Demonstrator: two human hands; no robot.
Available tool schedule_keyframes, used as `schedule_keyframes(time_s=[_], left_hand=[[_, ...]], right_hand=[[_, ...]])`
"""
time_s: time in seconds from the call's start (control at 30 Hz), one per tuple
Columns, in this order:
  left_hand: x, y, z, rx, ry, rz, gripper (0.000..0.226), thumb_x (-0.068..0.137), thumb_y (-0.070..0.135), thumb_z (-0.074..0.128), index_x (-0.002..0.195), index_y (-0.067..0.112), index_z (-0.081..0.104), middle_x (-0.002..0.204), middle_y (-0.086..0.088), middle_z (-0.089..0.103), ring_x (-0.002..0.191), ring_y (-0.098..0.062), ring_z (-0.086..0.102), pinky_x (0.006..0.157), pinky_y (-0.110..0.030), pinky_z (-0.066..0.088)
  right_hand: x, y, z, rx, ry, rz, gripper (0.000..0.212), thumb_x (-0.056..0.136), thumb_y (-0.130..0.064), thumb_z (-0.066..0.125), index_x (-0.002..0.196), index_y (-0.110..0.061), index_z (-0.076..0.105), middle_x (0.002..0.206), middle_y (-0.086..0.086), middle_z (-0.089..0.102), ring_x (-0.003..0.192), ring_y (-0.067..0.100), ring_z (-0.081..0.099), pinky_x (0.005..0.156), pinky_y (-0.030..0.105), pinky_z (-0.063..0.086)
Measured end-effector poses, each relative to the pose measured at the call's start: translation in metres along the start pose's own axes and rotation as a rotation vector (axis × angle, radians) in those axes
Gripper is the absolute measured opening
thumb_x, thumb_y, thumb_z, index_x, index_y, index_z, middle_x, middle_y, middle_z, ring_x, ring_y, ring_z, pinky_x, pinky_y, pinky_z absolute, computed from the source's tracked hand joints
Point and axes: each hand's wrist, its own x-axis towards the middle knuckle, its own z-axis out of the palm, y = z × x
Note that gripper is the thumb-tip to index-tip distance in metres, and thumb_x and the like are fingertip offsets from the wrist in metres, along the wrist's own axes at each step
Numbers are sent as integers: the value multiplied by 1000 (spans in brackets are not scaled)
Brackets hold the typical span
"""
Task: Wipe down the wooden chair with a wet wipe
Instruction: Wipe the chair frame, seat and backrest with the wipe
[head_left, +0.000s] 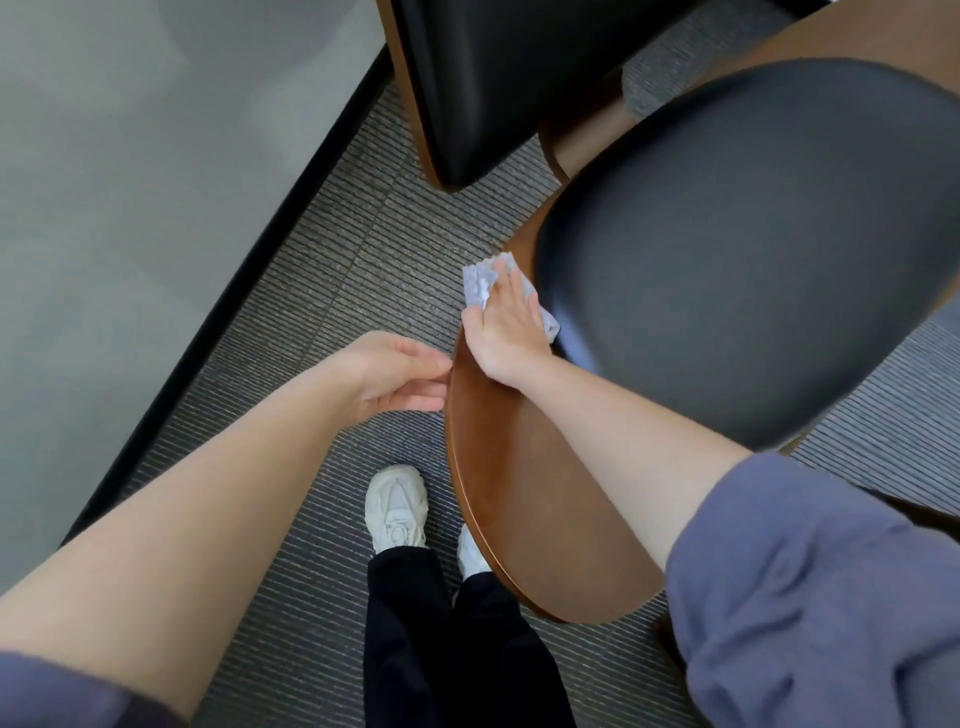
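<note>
The brown curved wooden chair shell (519, 493) fills the middle right of the view, its smooth rounded panel facing up towards the camera and its black padded cushion (753, 249) bulging just beyond. A crumpled pale blue-white wet wipe (478, 283) lies on the wood at the panel's upper left rim, right beside the cushion's edge. The right hand (506, 332) presses it flat, fingers laid out fairly straight over the cloth and not curled round it, with the wipe's corners showing past the fingertips and below the little finger. The left hand (395, 374) sits just off the shell's left rim, empty, palm turned towards the wood and fingers loosely extended; whether the tips touch the rim I cannot tell. Rolled blue-grey sleeves (831, 597) cover both upper arms. Below is grey ribbed carpet (337, 234), on which stand two white sneakers (396, 509) under black trousers (441, 649), close to the shell's lower edge. A second black padded chair with a wooden edge (493, 78) stands near the top, a strip of carpet between it and the first. A plain grey wall (130, 156) with a black skirting strip (260, 249) runs along the left.
</note>
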Motion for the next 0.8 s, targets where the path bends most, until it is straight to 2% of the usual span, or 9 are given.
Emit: schedule_keyframes(time_s=[0.13, 0.27, 0.43, 0.63, 0.73, 0.8], left_hand=[[3, 6, 6, 18, -54, -28, 14, 90, 6, 65, 103, 1, 66, 79, -10, 75, 69, -15, 73, 57, -21, 57], [8, 6, 6, 50, -61, -22, 10, 89, 3, 64, 98, -1, 65, 66, -6, 72, 59, -13, 71, 54, -21, 57], [15, 6, 3, 73, -87, -23, 8, 88, 2, 64, 96, -1, 65, 74, -10, 74, 66, -16, 73, 57, -22, 58], [18, 4, 1, 41, -105, -13, 7, 88, 1, 65, 95, 0, 64, 72, -9, 73, 64, -16, 72, 56, -23, 58], [18, 1, -1, 7, -132, -26, 14, 89, 1, 64, 103, -2, 64, 81, -13, 73, 68, -17, 73, 59, -25, 59], [18, 2, -1, -5, -150, -29, 8, 90, 2, 63, 97, 0, 64, 76, -9, 73, 66, -15, 72, 58, -23, 58]], right_hand=[[33, -5, 7, -43, 35, 49, 62, 102, -31, 22, 155, -7, 2, 164, 6, -4, 150, 19, -9, 122, 39, -2], [60, -11, 7, -61, 55, 118, 62, 101, -33, 24, 153, -3, 9, 162, 9, 6, 149, 23, 1, 121, 42, 7], [91, -7, 5, -178, 23, 90, 64, 101, -32, 18, 153, -1, -1, 163, 13, -7, 149, 24, -14, 121, 42, -7], [108, -13, 2, -162, 91, 143, 65, 101, -34, 18, 153, 0, -3, 162, 16, -11, 149, 26, -16, 121, 41, -10], [101, -13, 15, -156, 62, 157, 67, 100, -35, 18, 154, -1, -4, 162, 14, -15, 149, 24, -18, 121, 41, -12], [99, -9, 19, -175, 56, 147, 67, 100, -35, 18, 154, -1, -4, 162, 14, -15, 149, 24, -18, 121, 41, -11]])
